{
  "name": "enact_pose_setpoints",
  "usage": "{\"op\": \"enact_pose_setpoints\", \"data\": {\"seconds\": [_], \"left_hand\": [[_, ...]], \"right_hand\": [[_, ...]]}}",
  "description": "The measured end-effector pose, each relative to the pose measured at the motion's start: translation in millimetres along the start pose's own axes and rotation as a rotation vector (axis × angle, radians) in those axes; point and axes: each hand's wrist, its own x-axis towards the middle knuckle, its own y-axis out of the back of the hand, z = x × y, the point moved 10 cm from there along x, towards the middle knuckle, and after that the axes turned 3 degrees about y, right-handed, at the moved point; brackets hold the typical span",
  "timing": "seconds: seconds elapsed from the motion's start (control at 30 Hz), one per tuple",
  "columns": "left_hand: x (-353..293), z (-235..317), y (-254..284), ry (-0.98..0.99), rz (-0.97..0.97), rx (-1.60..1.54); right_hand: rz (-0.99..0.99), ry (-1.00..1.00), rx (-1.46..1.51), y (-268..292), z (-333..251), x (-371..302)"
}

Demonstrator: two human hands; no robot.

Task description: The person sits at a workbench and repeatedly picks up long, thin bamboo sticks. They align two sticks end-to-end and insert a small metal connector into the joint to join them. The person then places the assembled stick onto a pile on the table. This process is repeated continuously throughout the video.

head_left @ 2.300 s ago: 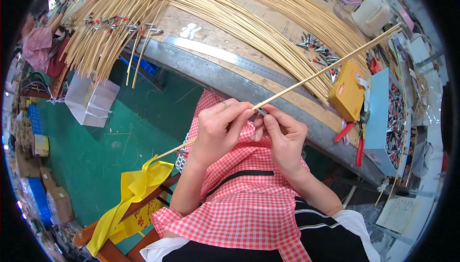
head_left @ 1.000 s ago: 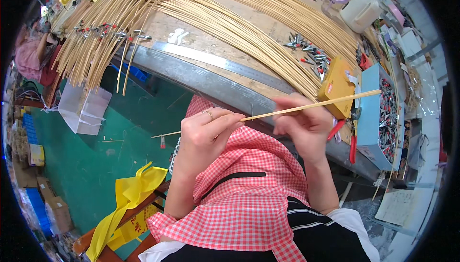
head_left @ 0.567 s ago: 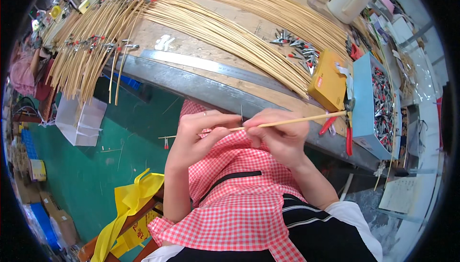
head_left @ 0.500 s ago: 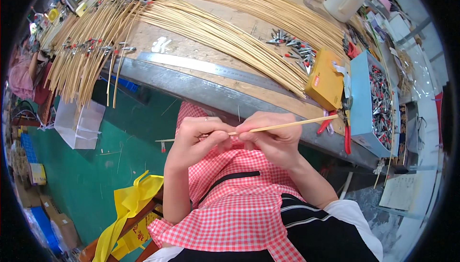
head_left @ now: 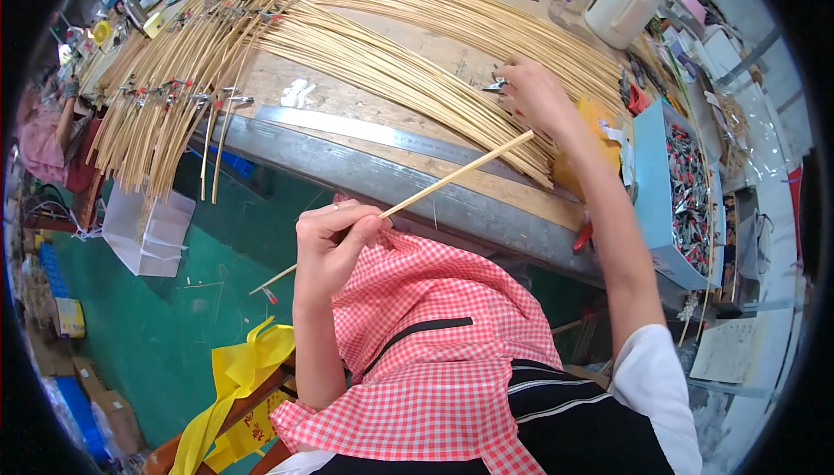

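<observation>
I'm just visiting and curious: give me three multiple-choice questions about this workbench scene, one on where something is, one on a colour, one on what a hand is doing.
1. Where is the right hand?
A. In the lap
B. Out on the bench over the spread of thin sticks
C. On the floor

2. What colour is the open box of small clips at the right of the bench?
A. Light blue
B. Black
C. Purple

3. What is the left hand doing?
A. Lying flat and empty
B. Pinching one long stick
C. Holding the white jug

Answers: 1 B, the arm stretches forward and the hand sits on the sticks. 2 A, its wall shows light blue. 3 B, the fingers close around the stick, which slants up toward the bench.
</observation>
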Motion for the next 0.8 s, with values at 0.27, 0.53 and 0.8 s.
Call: {"op": "enact_pose_setpoints", "data": {"seconds": [0.27, 0.53, 0.8], "left_hand": [[0.9, -1.5, 2.0, -0.01, 0.073, 0.07], [-4.6, 2.7, -2.6, -0.041, 0.13, 0.116], [-4.3, 14.2, -17.2, -0.129, 0.131, 0.213]], "right_hand": [[0.072, -0.037, -0.066, -24.4, 31.0, 7.4], [-0.008, -0.18, 0.953, 10.4, -127.7, -89.8], [0.211, -0.15, 1.362, -12.7, -165.5, -112.8]]}}
